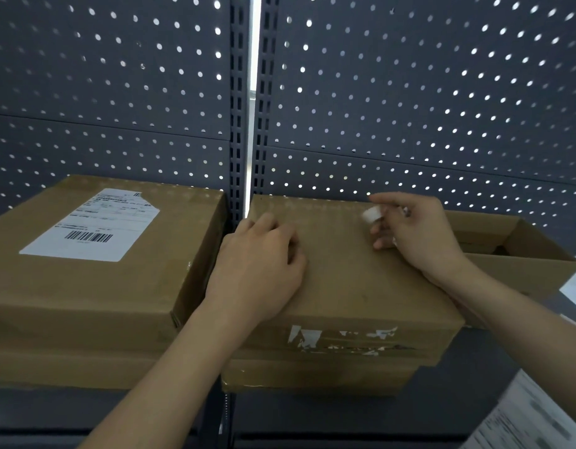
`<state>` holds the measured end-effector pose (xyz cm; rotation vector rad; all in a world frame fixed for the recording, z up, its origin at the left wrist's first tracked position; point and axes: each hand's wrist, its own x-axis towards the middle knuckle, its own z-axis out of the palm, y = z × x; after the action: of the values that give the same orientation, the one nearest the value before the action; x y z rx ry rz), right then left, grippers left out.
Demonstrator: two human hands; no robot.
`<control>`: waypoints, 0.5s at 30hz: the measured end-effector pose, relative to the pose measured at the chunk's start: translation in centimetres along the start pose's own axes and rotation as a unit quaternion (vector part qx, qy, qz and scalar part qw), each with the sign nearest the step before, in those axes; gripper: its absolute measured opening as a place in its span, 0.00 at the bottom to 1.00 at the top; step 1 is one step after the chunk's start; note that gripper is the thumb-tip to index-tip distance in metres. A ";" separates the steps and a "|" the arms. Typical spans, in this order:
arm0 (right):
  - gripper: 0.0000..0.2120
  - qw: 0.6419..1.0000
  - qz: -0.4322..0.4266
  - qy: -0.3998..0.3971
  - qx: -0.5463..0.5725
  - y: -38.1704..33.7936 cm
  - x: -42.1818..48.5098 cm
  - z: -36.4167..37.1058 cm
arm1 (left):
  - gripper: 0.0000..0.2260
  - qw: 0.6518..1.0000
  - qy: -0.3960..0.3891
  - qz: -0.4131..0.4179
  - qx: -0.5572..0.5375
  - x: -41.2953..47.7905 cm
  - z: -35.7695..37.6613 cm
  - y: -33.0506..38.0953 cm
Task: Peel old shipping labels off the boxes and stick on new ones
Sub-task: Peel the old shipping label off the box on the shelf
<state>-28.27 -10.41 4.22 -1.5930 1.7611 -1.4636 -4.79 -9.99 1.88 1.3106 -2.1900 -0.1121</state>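
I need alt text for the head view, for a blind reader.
The right hand pinches a white scrap above the middle box, on which the left hand rests. A labelled box sits to its left.

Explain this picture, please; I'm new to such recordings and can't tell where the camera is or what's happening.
There is no machine here: a person wears one camera on the head, looking down at their own bare hands. Behind is a pegboard wall. The left hand rests, fingers curled, on the middle box, whose top is bare; torn label scraps show on its front. The right hand pinches a small white scrap. The left box carries a barcode label; an open box sits right.
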 end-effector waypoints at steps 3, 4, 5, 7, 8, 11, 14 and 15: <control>0.16 0.998 -0.023 0.056 0.011 0.4 0.5 -0.7 | 0.13 1.000 0.001 -0.002 0.001 0.0 0.0 -0.1; 0.17 0.998 -0.016 0.056 0.030 0.5 0.4 -0.8 | 0.13 1.000 0.001 -0.002 0.001 0.0 0.0 -0.1; 0.17 0.997 -0.001 0.054 0.059 0.6 0.3 -0.9 | 0.14 1.000 0.001 -0.001 0.001 0.0 0.0 -0.1; 0.17 0.992 0.029 0.052 0.108 0.4 0.1 -0.9 | 0.14 1.000 0.003 -0.001 0.001 0.0 0.0 -0.1; 0.16 0.990 0.040 0.050 0.123 0.3 0.1 -0.8 | 0.14 1.000 0.004 -0.001 0.000 0.0 0.1 -0.1; 0.18 0.989 0.046 0.024 0.142 0.0 0.4 -0.7 | 0.14 1.000 0.007 0.003 0.002 0.0 0.1 -0.3; 0.18 0.988 0.049 0.004 0.149 -0.5 0.1 -0.7 | 0.13 1.000 0.006 0.006 -0.001 0.0 0.1 -0.5; 0.19 0.987 0.049 0.008 0.152 -0.6 0.0 -0.8 | 0.13 1.000 0.005 0.008 -0.002 -0.1 0.1 -0.5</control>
<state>-28.55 -9.93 5.06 -1.3253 1.5142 -1.6105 -4.42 -10.22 1.62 1.2892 -2.1905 -0.1043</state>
